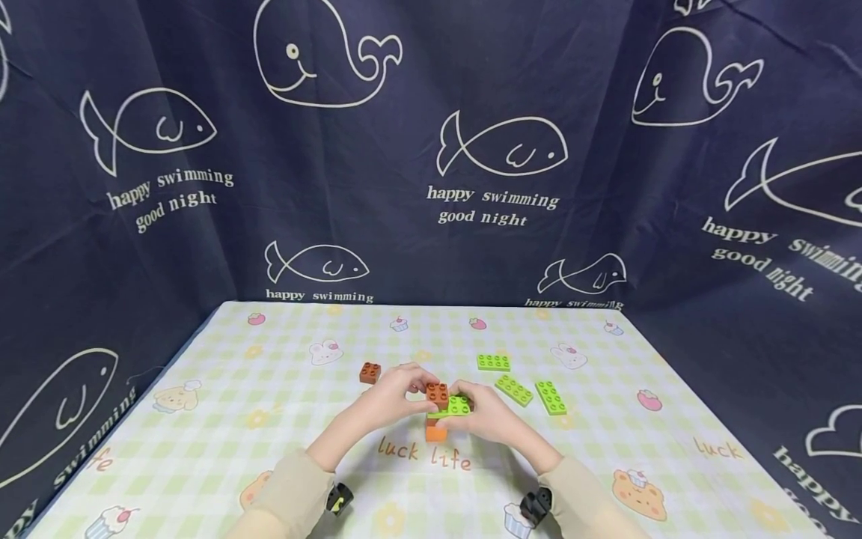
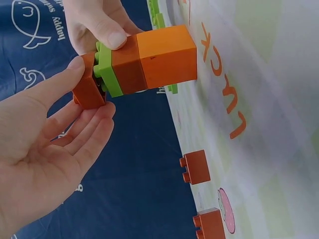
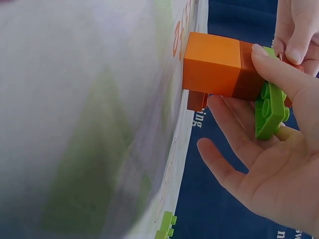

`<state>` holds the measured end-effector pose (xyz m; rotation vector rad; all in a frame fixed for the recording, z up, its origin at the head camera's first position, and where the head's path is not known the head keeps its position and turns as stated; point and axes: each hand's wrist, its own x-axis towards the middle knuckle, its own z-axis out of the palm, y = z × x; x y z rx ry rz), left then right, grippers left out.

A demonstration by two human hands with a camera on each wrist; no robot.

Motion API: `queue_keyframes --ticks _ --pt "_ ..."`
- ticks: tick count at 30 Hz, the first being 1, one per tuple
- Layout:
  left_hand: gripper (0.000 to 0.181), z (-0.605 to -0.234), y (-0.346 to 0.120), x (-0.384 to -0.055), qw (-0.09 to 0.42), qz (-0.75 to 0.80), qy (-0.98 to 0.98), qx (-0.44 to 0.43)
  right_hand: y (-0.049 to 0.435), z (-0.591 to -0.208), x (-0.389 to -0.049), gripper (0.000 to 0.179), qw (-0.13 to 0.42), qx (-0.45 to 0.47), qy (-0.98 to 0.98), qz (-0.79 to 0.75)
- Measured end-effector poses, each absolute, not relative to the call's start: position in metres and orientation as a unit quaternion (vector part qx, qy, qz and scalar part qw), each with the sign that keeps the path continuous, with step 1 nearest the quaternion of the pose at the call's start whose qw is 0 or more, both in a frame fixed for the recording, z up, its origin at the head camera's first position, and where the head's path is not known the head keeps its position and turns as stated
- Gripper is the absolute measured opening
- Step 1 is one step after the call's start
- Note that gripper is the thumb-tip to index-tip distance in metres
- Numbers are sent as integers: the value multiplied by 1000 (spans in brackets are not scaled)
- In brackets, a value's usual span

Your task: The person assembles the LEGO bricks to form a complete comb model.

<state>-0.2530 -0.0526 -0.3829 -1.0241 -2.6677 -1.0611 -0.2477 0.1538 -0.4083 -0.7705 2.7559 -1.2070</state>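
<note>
Near the middle of the table stands a stack of toy building bricks, with an orange block (image 1: 436,434) at the bottom. Above it come a brown brick (image 2: 128,63) and a green brick (image 1: 460,406) that juts out to the right. My left hand (image 1: 390,394) pinches another brown brick (image 1: 437,394) between thumb and fingers, right at the green brick's studs. In the left wrist view this top brick looks slightly tilted against the green one. My right hand (image 1: 490,412) grips the stack from the right, its thumb on the lower brown brick.
Behind my left hand lies a loose brown brick (image 1: 370,372); the left wrist view has a second brown brick (image 2: 212,224). Loose green bricks (image 1: 514,389) lie beyond my right hand. A checked cloth (image 1: 323,479) covers the table, and dark blue curtains (image 1: 431,269) hang around it.
</note>
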Motion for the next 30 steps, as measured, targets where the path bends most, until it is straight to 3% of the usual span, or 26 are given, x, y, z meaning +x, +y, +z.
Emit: queue_keyframes --ticks 30 --pt "34 -383 -48 -255 31 -330 -885 -328 155 -407 -248 31 16 -258 884 -390"
